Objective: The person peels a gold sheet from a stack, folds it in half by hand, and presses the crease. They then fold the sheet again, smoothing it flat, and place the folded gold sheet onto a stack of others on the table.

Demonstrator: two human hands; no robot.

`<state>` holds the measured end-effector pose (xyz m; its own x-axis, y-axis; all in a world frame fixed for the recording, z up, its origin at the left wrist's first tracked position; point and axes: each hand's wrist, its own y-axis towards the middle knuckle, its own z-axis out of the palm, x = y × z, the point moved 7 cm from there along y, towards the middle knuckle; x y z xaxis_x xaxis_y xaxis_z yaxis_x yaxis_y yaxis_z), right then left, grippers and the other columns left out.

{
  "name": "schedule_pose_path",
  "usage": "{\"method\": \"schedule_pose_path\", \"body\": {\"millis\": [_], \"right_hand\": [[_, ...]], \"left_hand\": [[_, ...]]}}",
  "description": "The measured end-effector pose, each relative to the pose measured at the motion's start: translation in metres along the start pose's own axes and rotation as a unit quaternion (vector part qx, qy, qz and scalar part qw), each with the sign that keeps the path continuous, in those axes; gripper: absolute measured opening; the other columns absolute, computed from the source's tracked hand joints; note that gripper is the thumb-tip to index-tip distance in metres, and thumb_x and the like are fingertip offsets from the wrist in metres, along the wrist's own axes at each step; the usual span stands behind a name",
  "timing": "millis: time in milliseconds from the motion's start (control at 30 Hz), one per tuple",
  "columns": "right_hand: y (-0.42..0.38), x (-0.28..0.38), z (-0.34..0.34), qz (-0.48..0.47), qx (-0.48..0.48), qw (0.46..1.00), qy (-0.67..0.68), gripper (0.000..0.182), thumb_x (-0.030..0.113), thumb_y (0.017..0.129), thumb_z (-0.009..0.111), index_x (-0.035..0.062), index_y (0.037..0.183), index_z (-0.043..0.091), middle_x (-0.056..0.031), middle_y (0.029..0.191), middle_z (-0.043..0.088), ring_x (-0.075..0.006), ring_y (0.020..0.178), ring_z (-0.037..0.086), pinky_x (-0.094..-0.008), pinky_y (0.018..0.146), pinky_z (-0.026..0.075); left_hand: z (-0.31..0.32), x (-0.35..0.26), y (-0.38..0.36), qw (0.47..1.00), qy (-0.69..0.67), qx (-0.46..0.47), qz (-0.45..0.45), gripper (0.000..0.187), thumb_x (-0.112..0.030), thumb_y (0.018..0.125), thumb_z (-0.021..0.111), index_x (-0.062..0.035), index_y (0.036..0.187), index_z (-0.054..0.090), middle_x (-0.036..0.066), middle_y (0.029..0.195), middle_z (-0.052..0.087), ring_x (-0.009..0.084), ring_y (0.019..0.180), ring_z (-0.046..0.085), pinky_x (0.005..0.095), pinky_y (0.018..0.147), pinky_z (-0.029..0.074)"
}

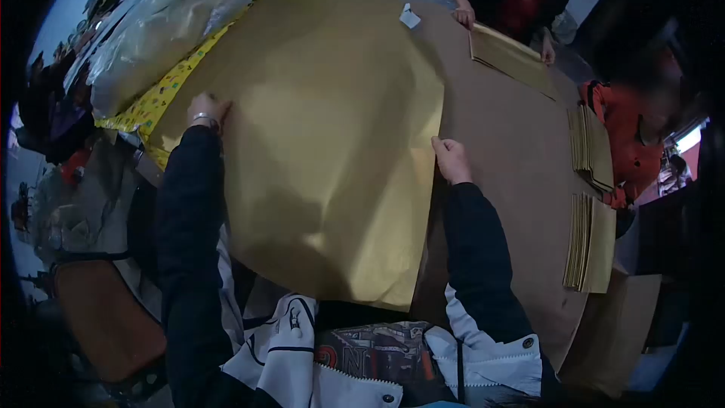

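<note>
A large sheet of brown kraft paper (332,128) stretches in front of me, its near edge hanging past the table's edge towards my body. My left hand (208,111), with a band at the wrist, is closed on the sheet's left edge. On the opposite side, my right hand (452,160) pinches the right edge between thumb and fingers. Soft creases run through the lower part of the sheet.
Across the brown table (498,128), a person in dark clothing holds a folded stack of brown paper (510,60). Folded brown bundles (590,245) line the right edge beside a person in red. Yellow patterned material (162,98) and clear plastic (174,30) lie left.
</note>
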<state>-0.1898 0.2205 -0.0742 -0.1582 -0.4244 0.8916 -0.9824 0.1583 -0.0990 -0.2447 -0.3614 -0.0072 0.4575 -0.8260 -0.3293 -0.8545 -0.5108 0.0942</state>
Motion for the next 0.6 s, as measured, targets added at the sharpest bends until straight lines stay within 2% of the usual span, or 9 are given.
{"method": "schedule_pose_path", "body": {"millis": [67, 167, 233, 267, 300, 400, 433, 467, 600], "right_hand": [[0.004, -0.014, 0.004, 0.012, 0.023, 1.000, 0.000, 0.038, 0.033, 0.092, 0.057, 0.0007, 0.072, 0.058, 0.0013, 0.062, 0.051, -0.0078, 0.058, 0.045, -0.0282, 0.055, 0.038], [-0.004, -0.002, 0.007, -0.023, 0.019, 1.000, -0.010, 0.039, 0.033, 0.092, 0.056, 0.0012, 0.070, 0.055, 0.0019, 0.061, 0.050, -0.0073, 0.058, 0.045, -0.0278, 0.055, 0.038], [-0.001, -0.003, 0.010, -0.012, 0.006, 1.000, 0.015, 0.037, 0.031, 0.092, 0.055, 0.0002, 0.071, 0.055, -0.0008, 0.061, 0.050, -0.0092, 0.058, 0.046, -0.0298, 0.056, 0.040], [0.000, -0.003, 0.011, -0.007, 0.004, 0.999, -0.035, 0.036, 0.030, 0.092, 0.055, -0.0004, 0.073, 0.057, -0.0028, 0.061, 0.052, -0.0104, 0.059, 0.047, -0.0311, 0.057, 0.042], [-0.001, 0.000, 0.011, -0.001, 0.001, 0.997, -0.083, 0.035, 0.029, 0.091, 0.055, -0.0009, 0.075, 0.058, -0.0048, 0.062, 0.053, -0.0116, 0.060, 0.049, -0.0324, 0.058, 0.043], [-0.018, 0.027, -0.013, -0.086, -0.096, 0.989, -0.072, 0.035, 0.028, 0.091, 0.055, -0.0015, 0.074, 0.056, -0.0065, 0.063, 0.054, -0.0135, 0.062, 0.049, -0.0342, 0.058, 0.043], [-0.025, 0.034, -0.026, -0.117, -0.145, 0.980, -0.063, 0.035, 0.028, 0.092, 0.055, -0.0015, 0.072, 0.054, -0.0058, 0.063, 0.053, -0.0133, 0.062, 0.048, -0.0338, 0.058, 0.042], [-0.015, 0.014, -0.032, -0.072, -0.128, 0.989, 0.005, 0.035, 0.026, 0.093, 0.054, -0.0015, 0.071, 0.052, -0.0041, 0.063, 0.051, -0.0112, 0.063, 0.046, -0.0311, 0.059, 0.041], [-0.055, 0.057, -0.111, -0.115, -0.195, 0.968, 0.107, 0.032, 0.028, 0.098, 0.052, 0.0026, 0.078, 0.055, 0.0003, 0.071, 0.052, -0.0070, 0.070, 0.045, -0.0260, 0.064, 0.040]], "left_hand": [[0.005, 0.011, 0.011, 1.000, 0.020, -0.003, -0.018, 0.061, -0.049, 0.071, 0.073, -0.0032, 0.110, 0.066, 0.019, 0.113, 0.065, 0.0339, 0.105, 0.062, 0.0382, 0.091, 0.048], [0.019, 0.032, 0.025, 0.989, -0.102, 0.066, -0.082, 0.054, -0.049, 0.073, 0.071, 0.0012, 0.093, 0.071, 0.021, 0.094, 0.070, 0.0338, 0.093, 0.067, 0.0388, 0.081, 0.051], [0.015, 0.027, 0.016, 0.983, -0.139, 0.095, -0.079, 0.051, -0.047, 0.075, 0.071, 0.0017, 0.090, 0.070, 0.020, 0.090, 0.070, 0.0334, 0.088, 0.067, 0.0390, 0.078, 0.051], [0.016, 0.023, 0.011, 0.974, -0.172, 0.127, -0.080, 0.049, -0.046, 0.076, 0.070, 0.0022, 0.087, 0.070, 0.019, 0.085, 0.070, 0.0330, 0.083, 0.067, 0.0391, 0.076, 0.051], [0.058, 0.067, 0.071, 0.987, -0.129, 0.093, -0.038, 0.041, -0.039, 0.082, 0.068, 0.0013, 0.084, 0.069, 0.015, 0.073, 0.067, 0.0276, 0.070, 0.064, 0.0379, 0.067, 0.050], [0.023, 0.041, 0.035, 0.966, -0.255, 0.041, 0.006, 0.035, -0.036, 0.085, 0.067, -0.0008, 0.087, 0.069, 0.010, 0.071, 0.065, 0.0218, 0.068, 0.060, 0.0353, 0.064, 0.048], [0.001, 0.025, 0.009, 0.947, -0.307, 0.083, -0.047, 0.032, -0.034, 0.086, 0.066, -0.0027, 0.092, 0.069, 0.007, 0.078, 0.065, 0.0175, 0.072, 0.060, 0.0318, 0.065, 0.047], [-0.019, 0.011, -0.008, 0.947, -0.308, 0.083, -0.042, 0.032, -0.034, 0.086, 0.066, -0.0027, 0.092, 0.069, 0.007, 0.078, 0.065, 0.0175, 0.072, 0.060, 0.0318, 0.065, 0.047], [-0.056, -0.017, -0.018, 0.857, -0.493, 0.148, 0.002, 0.031, -0.037, 0.088, 0.065, -0.0073, 0.098, 0.066, 0.000, 0.084, 0.064, 0.0119, 0.073, 0.057, 0.0292, 0.062, 0.044]]}}
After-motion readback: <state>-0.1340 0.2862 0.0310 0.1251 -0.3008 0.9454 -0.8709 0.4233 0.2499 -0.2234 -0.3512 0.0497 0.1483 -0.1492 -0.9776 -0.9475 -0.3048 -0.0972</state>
